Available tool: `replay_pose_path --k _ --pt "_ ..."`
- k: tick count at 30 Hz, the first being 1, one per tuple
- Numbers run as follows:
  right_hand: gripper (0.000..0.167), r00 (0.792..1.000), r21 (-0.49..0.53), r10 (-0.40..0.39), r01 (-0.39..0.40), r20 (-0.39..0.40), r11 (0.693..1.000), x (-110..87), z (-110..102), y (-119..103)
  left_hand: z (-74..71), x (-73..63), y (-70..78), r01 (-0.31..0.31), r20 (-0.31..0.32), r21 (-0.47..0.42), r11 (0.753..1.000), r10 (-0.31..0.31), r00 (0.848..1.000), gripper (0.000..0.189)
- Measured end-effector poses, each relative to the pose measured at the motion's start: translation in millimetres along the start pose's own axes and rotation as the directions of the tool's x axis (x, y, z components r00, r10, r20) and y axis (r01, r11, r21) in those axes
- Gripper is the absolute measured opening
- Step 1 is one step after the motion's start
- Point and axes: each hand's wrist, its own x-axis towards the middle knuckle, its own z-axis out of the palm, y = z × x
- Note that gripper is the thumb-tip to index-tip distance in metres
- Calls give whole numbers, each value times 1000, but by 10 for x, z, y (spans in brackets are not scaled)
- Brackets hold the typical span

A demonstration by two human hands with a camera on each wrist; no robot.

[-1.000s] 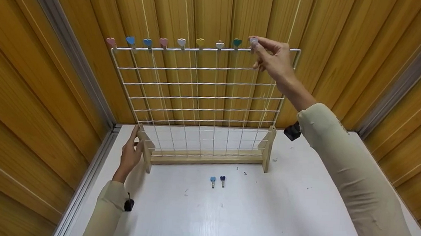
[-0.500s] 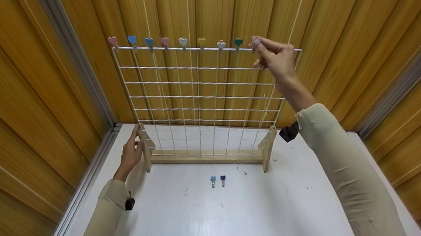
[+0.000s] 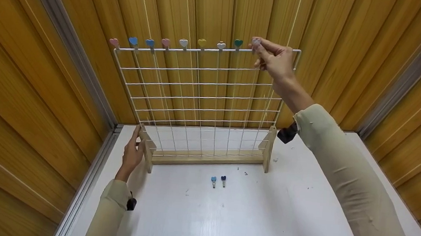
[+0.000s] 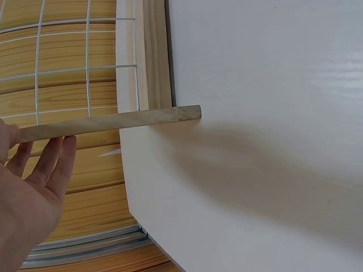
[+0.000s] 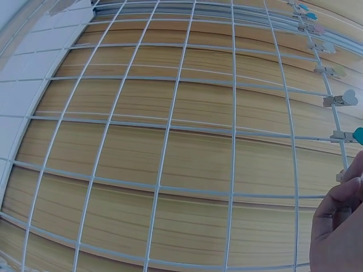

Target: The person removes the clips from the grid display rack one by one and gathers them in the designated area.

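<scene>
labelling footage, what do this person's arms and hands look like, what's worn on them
The left sleeve and right sleeve are long, pale khaki-green and plain. A small black block shows by the right cuff, another by the left cuff. The left hand and right hand wear no gloves.

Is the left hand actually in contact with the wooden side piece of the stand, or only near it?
Touching. The left wrist view shows it: the left hand has fingertips right against the wooden side piece, with no gap visible.
</scene>
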Motion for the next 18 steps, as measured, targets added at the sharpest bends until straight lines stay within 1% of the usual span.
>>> replay_pose_path --k 6,9,11,13,16,18 --pt "28 1000 31 26 -26 -10 999 11 -2 -17 -6 16 11 -10 -4 10 1000 10 1000 67" --pt "30 998 79 68 -66 -19 995 20 -13 -50 -1 16 20 -11 -8 7 1000 11 1000 68" --pt "31 996 100 87 -84 -25 991 24 -30 -70 14 24 24 -30 -6 8 1000 30 1000 68" --pt "32 994 122 101 -97 -32 988 21 -53 -82 24 31 33 -35 -4 1 999 35 999 68" --pt "34 995 106 95 -92 -20 990 -2 -91 -68 24 46 41 -42 -4 -1 999 42 999 68" --pt "34 996 95 94 -93 -4 991 -36 -120 -41 16 49 43 -25 -9 1 1000 25 1000 68"
